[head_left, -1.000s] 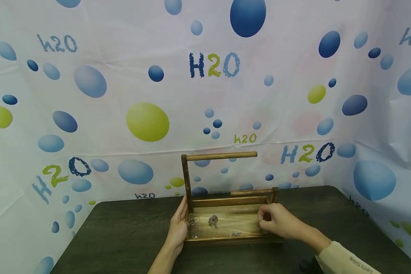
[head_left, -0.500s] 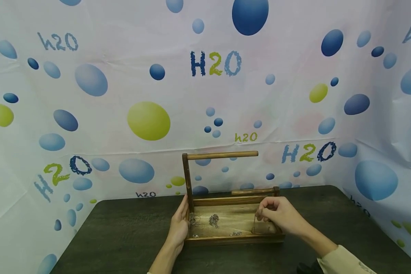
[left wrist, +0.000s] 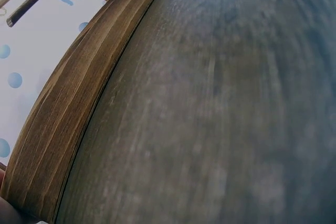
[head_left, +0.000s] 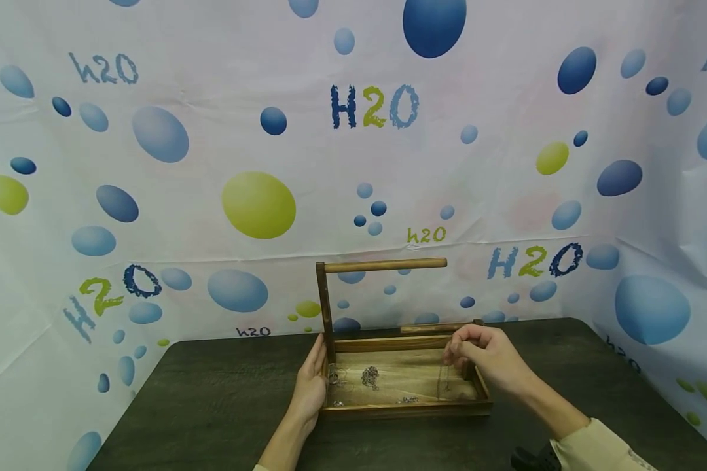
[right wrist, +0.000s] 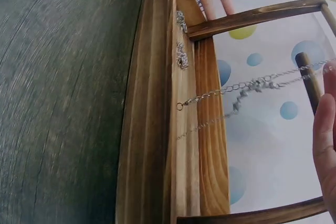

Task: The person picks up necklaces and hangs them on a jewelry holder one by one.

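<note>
My right hand (head_left: 490, 356) pinches a thin silver chain (right wrist: 220, 92), raised over the right part of a wooden jewelry tray (head_left: 412, 411). The chain hangs down in two strands, partly tangled, with a small ring at one end in the right wrist view. My left hand (head_left: 308, 387) rests with straight fingers along the tray's left end. Inside the tray lie a bunched dark chain (head_left: 369, 377), a small silver chain heap (head_left: 409, 400) and thin looped jewelry (head_left: 333, 375) by the left wall.
From the tray's left end rises a tall post with a wooden bar (head_left: 385, 265); a shorter post at the right carries a lower bar (head_left: 435, 328). The dark tabletop (head_left: 224, 399) spreads around it. Behind hangs a printed sheet (head_left: 306, 157). A black object (head_left: 530, 459) shows beside the right sleeve.
My right hand has risen from inside the tray's right part, lifting the chain, which now hangs from the fingertips. My left hand stays at the tray's left end.
</note>
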A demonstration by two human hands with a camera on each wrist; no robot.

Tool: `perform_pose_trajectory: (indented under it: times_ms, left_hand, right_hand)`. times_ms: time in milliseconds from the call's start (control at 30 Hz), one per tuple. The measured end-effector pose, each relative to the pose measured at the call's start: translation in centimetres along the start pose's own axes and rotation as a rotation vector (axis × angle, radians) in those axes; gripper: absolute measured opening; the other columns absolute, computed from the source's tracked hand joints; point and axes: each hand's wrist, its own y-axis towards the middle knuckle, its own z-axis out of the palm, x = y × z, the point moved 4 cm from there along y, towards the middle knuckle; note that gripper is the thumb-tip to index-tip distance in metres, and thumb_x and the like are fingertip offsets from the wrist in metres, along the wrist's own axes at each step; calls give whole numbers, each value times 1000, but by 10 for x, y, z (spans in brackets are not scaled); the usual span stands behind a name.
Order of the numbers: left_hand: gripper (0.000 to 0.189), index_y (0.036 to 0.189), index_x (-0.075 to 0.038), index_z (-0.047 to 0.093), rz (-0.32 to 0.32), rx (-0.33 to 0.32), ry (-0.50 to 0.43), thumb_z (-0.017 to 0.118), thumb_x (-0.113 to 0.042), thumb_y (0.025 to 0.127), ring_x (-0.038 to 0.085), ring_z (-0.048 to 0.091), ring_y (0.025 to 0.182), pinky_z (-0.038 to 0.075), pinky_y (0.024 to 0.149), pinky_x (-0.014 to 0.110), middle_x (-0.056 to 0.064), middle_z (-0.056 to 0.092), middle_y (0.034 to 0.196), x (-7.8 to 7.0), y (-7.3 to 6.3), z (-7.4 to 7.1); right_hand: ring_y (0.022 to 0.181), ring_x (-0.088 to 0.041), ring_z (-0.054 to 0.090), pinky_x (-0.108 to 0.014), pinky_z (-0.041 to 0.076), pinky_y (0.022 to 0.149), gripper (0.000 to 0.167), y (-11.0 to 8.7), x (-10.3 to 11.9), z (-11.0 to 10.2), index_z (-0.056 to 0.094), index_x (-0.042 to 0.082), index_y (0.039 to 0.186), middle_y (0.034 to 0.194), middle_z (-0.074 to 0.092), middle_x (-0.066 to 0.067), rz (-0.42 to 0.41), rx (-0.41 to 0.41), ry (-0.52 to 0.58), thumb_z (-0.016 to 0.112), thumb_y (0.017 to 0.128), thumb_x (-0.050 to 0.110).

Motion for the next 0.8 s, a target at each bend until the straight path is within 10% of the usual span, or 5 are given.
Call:
perform_pose_trajectory:
  times_ms: [267,800]
  left_hand:
    - [94,163,-9,11,-10,-6,17,26,23,76,41,1,151,26,105,56,23,9,165,2,0,0]
    - [92,162,-7,12,-21,-19,21,28,23,78,43,1,150,29,95,52,25,9,164,0,1,0]
  right_hand:
    - [83,-25,71,-40,57,80,18,6,12,2,59,-2,94,87,69,-10,153,-90,149,51,104,10]
    - [89,-15,72,-33,57,82,19,11,31,6,72,8,114,103,75,-5,113,-15,326,60,100,7]
